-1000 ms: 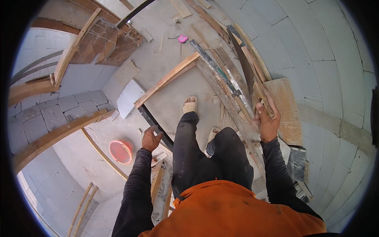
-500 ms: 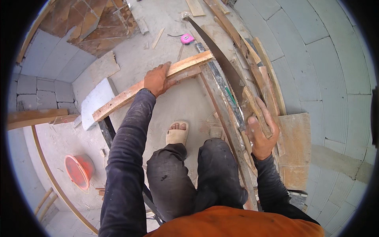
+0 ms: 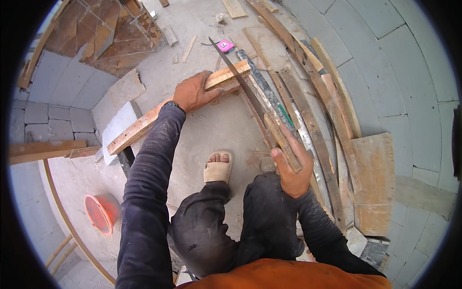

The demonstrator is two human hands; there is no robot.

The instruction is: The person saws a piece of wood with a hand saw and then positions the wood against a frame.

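My left hand (image 3: 192,92) grips a pale wooden batten (image 3: 128,137) that lies slanting across a darker piece of wood, its fingers wrapped over the top near the right end. My right hand (image 3: 291,171) is closed on the wooden handle of a long hand saw (image 3: 244,87). The saw's toothed blade runs away from me across the batten, to the right of my left hand, with its tip beyond the wood. A pink tape measure (image 3: 224,45) lies on the floor past the blade's tip.
Several long boards (image 3: 337,120) and a plywood sheet (image 3: 371,188) lie by the grey block wall (image 3: 404,77) on my right. A white slab (image 3: 115,128) and a red bucket (image 3: 98,216) are on the left. My sandalled foot (image 3: 216,168) stands on the concrete floor below the batten.
My left hand has reached forward and taken hold of the batten. My right hand has brought the saw leftward from among the boards, and its blade now crosses the batten.
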